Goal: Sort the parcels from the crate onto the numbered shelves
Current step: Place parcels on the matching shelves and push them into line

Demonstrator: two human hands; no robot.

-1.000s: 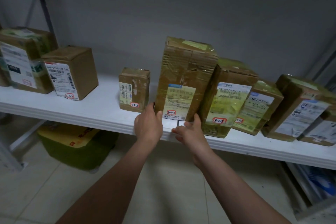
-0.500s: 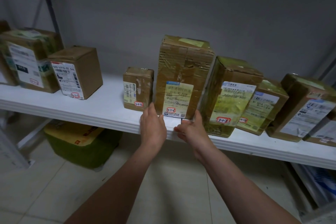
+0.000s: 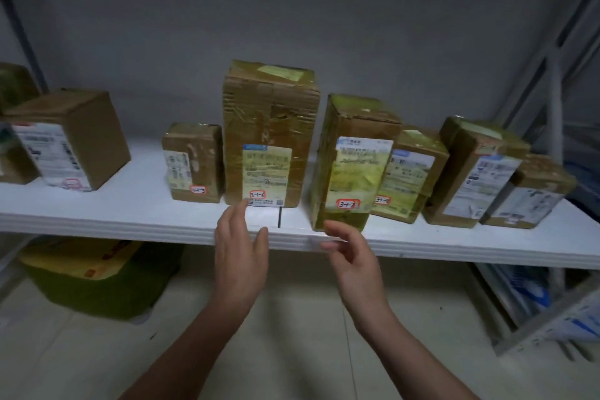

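Here the tall parcel (image 3: 269, 127), labelled 3-1-6, stands upright at frame centre on the white shelf (image 3: 130, 204), just behind a short black mark (image 3: 279, 217) near the shelf's front edge. A small parcel (image 3: 194, 162) labelled 3-1-5 stands just beside it on the left. The tilted 3-1-7 parcel (image 3: 354, 156) stands to its right, with the 3-1-8 parcel (image 3: 412, 172) close against that one.

Both hands are spread and hold nothing. The left hand (image 3: 242, 256) has straight fingers whose tips reach the tall parcel's lower left corner; contact cannot be told. The right hand (image 3: 354, 256), fingers loosely bent, is in front of the shelf edge below the 3-1-7 parcel.

A green crate (image 3: 97, 282) with a yellow top sits on the floor at lower left.
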